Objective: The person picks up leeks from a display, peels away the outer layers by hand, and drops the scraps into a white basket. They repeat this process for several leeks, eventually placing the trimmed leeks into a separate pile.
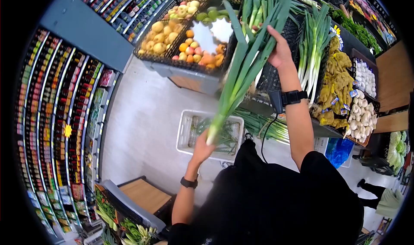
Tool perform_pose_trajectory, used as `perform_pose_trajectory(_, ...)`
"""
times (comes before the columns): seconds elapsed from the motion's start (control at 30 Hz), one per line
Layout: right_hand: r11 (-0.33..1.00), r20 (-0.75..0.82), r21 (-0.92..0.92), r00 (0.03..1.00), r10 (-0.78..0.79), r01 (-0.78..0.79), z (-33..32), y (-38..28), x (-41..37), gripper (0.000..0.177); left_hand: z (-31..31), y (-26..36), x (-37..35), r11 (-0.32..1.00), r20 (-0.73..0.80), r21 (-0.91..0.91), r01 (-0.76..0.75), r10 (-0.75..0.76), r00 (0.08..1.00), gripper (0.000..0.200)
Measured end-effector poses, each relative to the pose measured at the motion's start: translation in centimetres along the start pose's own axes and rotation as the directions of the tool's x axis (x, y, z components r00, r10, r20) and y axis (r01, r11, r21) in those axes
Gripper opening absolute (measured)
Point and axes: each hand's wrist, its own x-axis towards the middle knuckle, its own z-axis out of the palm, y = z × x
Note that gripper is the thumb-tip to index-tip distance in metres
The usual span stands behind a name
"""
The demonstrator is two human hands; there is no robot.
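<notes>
A large leek [235, 92] slants across the middle of the head view, its white end low and its green leaves spread toward the upper right. My left hand [201, 149] is closed round the white base. Higher up, my right hand [280, 48] grips the leaves, with some of its fingers hidden behind them. Behind the leaves, more leeks [257, 10] lie in a black display crate, and another bunch of leeks [311, 51] is just right of my right hand. Below the held leek, a white plastic crate [180, 130] on the floor contains green leaf scraps.
Fruit crates [161, 57] stand at the upper left of the stand. Bagged yellowish produce [336, 85] and garlic [363, 115] sit at right. More leeks [269, 126] lie low beside the white crate. Shelves of jars [56, 124] line the left; another person's leg [371, 189] shows at lower right.
</notes>
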Motion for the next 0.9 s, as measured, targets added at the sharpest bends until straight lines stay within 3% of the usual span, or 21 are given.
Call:
perform_pose_trajectory(0.03, 0.999, -0.042, 0.032, 0.999, -0.006, 0.007, 1.6, 0.3, -1.6, 0.038, -1.1, 1.8, -1.5, 0.997, -0.010, 0.061, 0.055, -0.055, 0.998, 0.051)
perform_pose_trajectory(0.1, 0.998, -0.109, 0.042, 0.993, 0.047, -0.043, 0.9, 2.0, -3.5, 0.036, -2.5, 0.4, -4.0, 0.989, -0.103, 0.150, 0.000, 0.016, 0.995, 0.050)
perform_pose_trajectory(0.23, 0.995, -0.088, 0.015, 0.991, 0.104, -0.103, 0.2, 4.9, -7.2, 0.037, -5.3, 0.2, -8.8, 0.982, -0.178, 0.189, -0.011, 0.045, 0.983, 0.037)
perform_pose_trajectory(0.3, 0.991, 0.034, -0.012, 0.990, 0.134, -0.134, -0.4, 5.7, -9.1, 0.039, -6.7, 0.0, -10.8, 0.984, -0.168, 0.174, 0.031, -0.001, 0.986, 0.033)
perform_pose_trajectory(0.37, 0.994, 0.019, -0.019, 0.994, 0.107, -0.106, -0.8, 6.1, -10.5, 0.042, -8.0, -1.2, -12.9, 0.983, -0.162, 0.177, 0.036, -0.007, 0.987, 0.028)
perform_pose_trajectory(0.43, 0.992, 0.281, 0.031, 0.954, 0.105, -0.118, -3.4, 6.3, -10.5, 0.048, -9.3, -2.1, -14.8, 0.965, -0.118, 0.209, 0.158, -0.135, 0.984, 0.034)
perform_pose_trajectory(0.5, 0.994, 0.245, 0.009, 0.965, 0.099, -0.105, -4.5, 6.2, -11.1, 0.056, -9.9, -2.2, -16.2, 0.974, -0.134, 0.179, 0.139, -0.116, 0.984, 0.030)
perform_pose_trajectory(0.57, 0.972, 0.244, -0.205, 0.955, 0.167, -0.117, -4.3, 5.3, -11.9, 0.060, -10.5, -1.7, -17.3, 0.971, -0.160, 0.175, 0.165, -0.138, 0.978, 0.028)
perform_pose_trajectory(0.6, 0.975, 0.204, -0.199, 0.969, 0.140, -0.099, -5.0, 5.1, -11.7, 0.062, -10.8, -1.9, -17.6, 0.970, -0.160, 0.175, 0.169, -0.141, 0.977, 0.028)
perform_pose_trajectory(0.63, 0.996, 0.109, -0.081, 0.993, 0.039, -0.030, -5.5, 5.7, -11.6, 0.063, -11.2, -2.0, -18.0, 0.963, -0.152, 0.214, 0.165, -0.134, 0.979, 0.027)
perform_pose_trajectory(0.7, 0.988, -0.178, 0.149, 0.982, 0.059, -0.033, -7.3, 7.1, -10.9, 0.063, -11.7, -1.7, -18.7, 0.952, -0.154, 0.254, 0.173, -0.137, 0.979, 0.026)
perform_pose_trajectory(0.73, 0.995, -0.296, 0.100, 0.954, 0.053, -0.024, -8.9, 8.3, -10.9, 0.060, -11.7, -1.0, -18.8, 0.942, -0.152, 0.290, 0.167, -0.127, 0.980, 0.026)
perform_pose_trajectory(0.77, 0.994, -0.294, 0.104, 0.954, 0.064, -0.035, -9.2, 9.1, -11.2, 0.060, -11.8, -0.7, -18.9, 0.932, -0.148, 0.325, 0.162, -0.119, 0.982, 0.025)
perform_pose_trajectory(0.8, 0.973, -0.590, -0.228, 0.800, -0.113, -0.031, -9.3, 10.1, -11.9, 0.058, -12.3, -1.2, -19.3, 0.909, -0.133, 0.385, 0.158, -0.115, 0.984, 0.029)
perform_pose_trajectory(0.83, 0.841, -0.738, -0.523, 0.569, -0.363, -0.142, -8.6, 10.9, -12.8, 0.056, -12.8, -1.3, -19.6, 0.908, -0.142, 0.379, 0.178, -0.133, 0.981, 0.029)
perform_pose_trajectory(0.87, 0.659, -0.569, -0.752, 0.478, -0.670, 0.029, -7.9, 12.1, -14.0, 0.055, -13.2, -1.1, -19.9, 0.873, -0.135, 0.462, 0.158, -0.106, 0.985, 0.031)
perform_pose_trajectory(0.9, 0.393, -0.324, -0.906, 0.339, -0.883, 0.157, -5.1, 13.1, -16.0, 0.056, -13.7, -1.0, -20.5, 0.829, -0.128, 0.540, 0.148, -0.093, 0.987, 0.033)
